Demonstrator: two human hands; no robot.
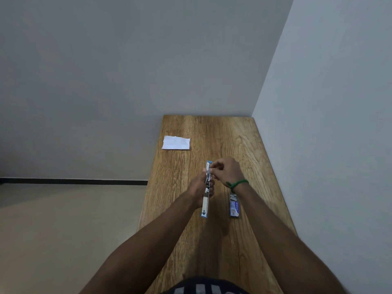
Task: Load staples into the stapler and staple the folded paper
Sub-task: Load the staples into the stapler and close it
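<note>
Chrome and pale-blue, the stapler lay opened out long, held just above the wooden table in the grip of the left hand, which was wrapped around its middle from the left side. Its far end reached past the fingers and its near end, with the blue cap, stuck out toward the person's body.

Loading appeared to be under way rather than finished: the right hand was pinched at the stapler's far end, fingertips drawn together on the magazine area. Whether a strip of staples sat between them was too small to tell. The right hand was mostly closed, thumb and forefinger meeting, the other fingers curled; a green band circled its wrist.

Just below and to the right of that wrist lay the staple box, apparently open at its far end. The folded paper rested untouched well beyond and to the left of both hands, near the table's left edge. Closing the stapler and stapling the paper seemed still to be done.
</note>
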